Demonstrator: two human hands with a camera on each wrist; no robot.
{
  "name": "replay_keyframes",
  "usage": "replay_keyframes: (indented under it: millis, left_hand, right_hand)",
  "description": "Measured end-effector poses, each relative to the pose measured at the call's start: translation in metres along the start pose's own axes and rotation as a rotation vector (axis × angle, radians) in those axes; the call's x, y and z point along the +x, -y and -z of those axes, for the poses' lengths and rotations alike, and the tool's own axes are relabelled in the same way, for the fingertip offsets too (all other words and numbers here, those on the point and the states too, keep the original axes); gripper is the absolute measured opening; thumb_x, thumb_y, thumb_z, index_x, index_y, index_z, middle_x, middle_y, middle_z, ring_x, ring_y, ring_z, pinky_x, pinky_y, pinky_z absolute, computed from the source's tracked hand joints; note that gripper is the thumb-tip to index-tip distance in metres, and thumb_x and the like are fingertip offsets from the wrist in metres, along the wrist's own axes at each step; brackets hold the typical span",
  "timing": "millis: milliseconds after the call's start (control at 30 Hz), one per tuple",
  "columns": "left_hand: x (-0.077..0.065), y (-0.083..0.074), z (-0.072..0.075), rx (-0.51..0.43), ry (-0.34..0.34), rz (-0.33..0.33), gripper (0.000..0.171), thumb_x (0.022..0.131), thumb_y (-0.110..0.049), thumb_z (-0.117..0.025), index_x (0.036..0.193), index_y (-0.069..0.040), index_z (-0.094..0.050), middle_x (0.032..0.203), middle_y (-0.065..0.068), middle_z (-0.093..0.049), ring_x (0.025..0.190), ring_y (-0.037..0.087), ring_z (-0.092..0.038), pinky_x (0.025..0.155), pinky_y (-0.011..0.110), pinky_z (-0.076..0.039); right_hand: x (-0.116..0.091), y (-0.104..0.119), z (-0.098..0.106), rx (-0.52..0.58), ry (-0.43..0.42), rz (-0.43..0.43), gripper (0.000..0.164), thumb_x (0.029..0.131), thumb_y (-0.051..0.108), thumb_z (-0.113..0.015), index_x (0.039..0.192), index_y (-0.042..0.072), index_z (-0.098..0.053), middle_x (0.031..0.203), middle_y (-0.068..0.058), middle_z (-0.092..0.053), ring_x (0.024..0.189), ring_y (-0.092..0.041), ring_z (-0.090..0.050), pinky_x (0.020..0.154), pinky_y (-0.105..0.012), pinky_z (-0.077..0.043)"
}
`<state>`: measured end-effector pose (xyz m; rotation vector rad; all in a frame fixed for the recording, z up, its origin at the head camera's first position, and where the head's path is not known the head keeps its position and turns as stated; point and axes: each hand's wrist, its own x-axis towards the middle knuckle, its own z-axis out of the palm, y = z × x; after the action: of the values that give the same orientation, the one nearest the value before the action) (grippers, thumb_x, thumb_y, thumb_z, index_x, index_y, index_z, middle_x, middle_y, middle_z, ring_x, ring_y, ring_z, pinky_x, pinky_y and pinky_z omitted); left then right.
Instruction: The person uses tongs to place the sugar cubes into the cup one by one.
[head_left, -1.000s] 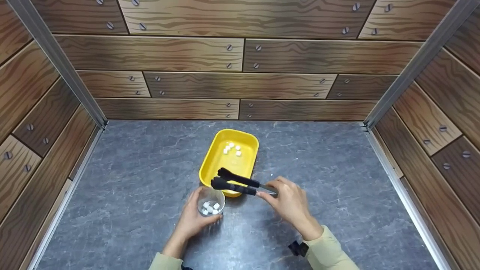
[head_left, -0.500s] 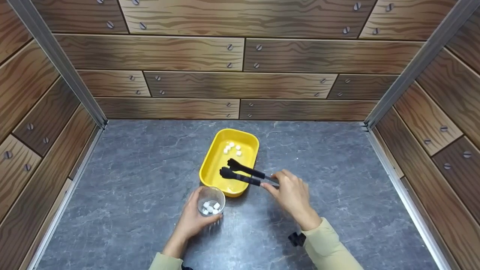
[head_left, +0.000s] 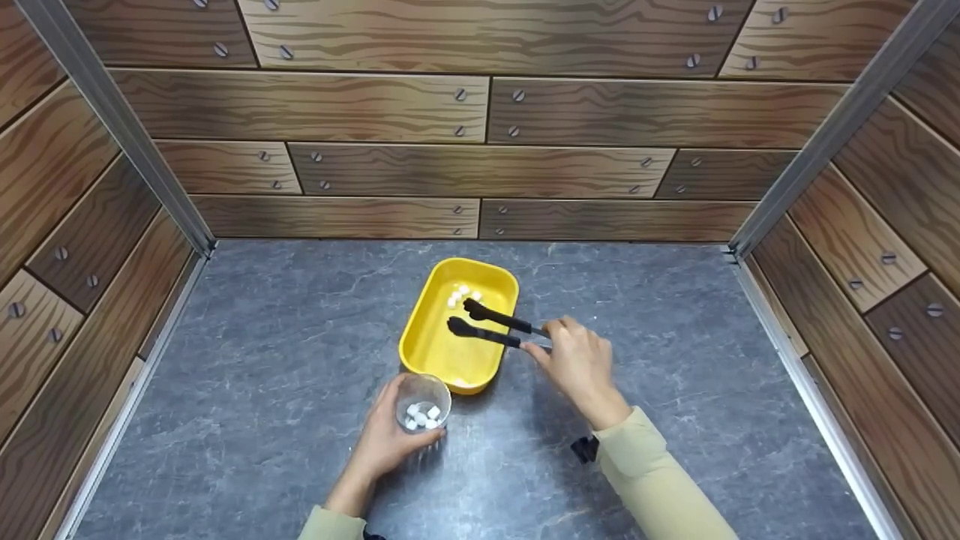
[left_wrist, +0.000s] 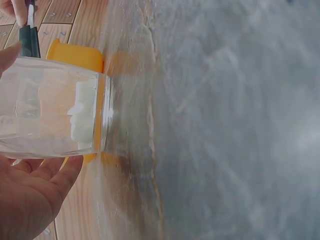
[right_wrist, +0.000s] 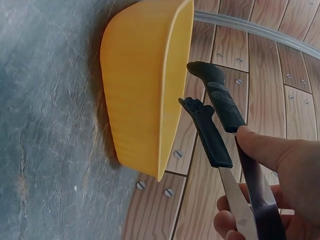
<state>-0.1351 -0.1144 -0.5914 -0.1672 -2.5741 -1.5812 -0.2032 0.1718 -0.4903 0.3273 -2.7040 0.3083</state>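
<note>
My left hand (head_left: 384, 439) holds a clear cup (left_wrist: 45, 107) upright on the tabletop, fingers and thumb round its sides. Several white cubes (head_left: 422, 415) lie at the bottom of the cup. With thumb and fingers my right hand (head_left: 579, 367) grips a pair of tongs (head_left: 491, 324) that has metal arms and black paw-shaped tips. The tips (right_wrist: 200, 107) stand apart with nothing between them, over the yellow tray (head_left: 420, 334). Near the tray's far end sit several more white cubes (head_left: 454, 298), partly covered by the tongs in the head view.
The grey marbled tabletop (head_left: 285, 337) is bounded by wood-patterned walls (head_left: 390, 169) at the back and both sides. Metal strips (head_left: 795, 367) run along its side edges. The cup stands close against the tray's near left corner.
The right hand has carried the tongs away from above the cup, forward over the tray to near the cubes at its far end. Left hand and cup have stayed in place.
</note>
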Motion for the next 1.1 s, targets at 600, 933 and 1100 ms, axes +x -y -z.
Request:
replay_keyframes:
  millis: [600,933,1100]
  left_hand:
    - [0.000,0.002,0.000,-0.022,0.009,-0.001,0.104,0.058,-0.032,-0.095,0.142,0.001,-0.041,0.139,0.022,-0.047,0.126,0.040,-0.045,0.107,0.056,-0.034]
    - [-0.001,0.002,0.000,-0.013,0.000,-0.008,0.105,0.058,-0.033,-0.095,0.142,0.002,-0.041,0.140,0.023,-0.045,0.127,0.041,-0.044,0.107,0.056,-0.034]
    - [-0.001,0.001,0.000,-0.012,0.000,-0.003,0.106,0.058,-0.033,-0.095,0.142,0.002,-0.041,0.141,0.023,-0.045,0.127,0.041,-0.044,0.107,0.056,-0.033]
  right_hand:
    - [0.013,-0.006,-0.015,-0.043,0.024,-0.065,0.040,0.081,0.045,-0.078,0.089,0.006,-0.072,0.078,-0.007,-0.065,0.059,-0.027,-0.061,0.045,-0.040,-0.046]
    - [0.019,-0.004,-0.022,-0.129,0.011,-0.031,0.042,0.081,0.044,-0.079,0.088,0.003,-0.071,0.078,-0.009,-0.064,0.057,-0.027,-0.059,0.042,-0.039,-0.045]
    - [0.021,-0.002,-0.027,-0.162,0.009,-0.013,0.043,0.081,0.044,-0.079,0.089,0.002,-0.071,0.080,-0.010,-0.064,0.058,-0.027,-0.060,0.043,-0.040,-0.047]
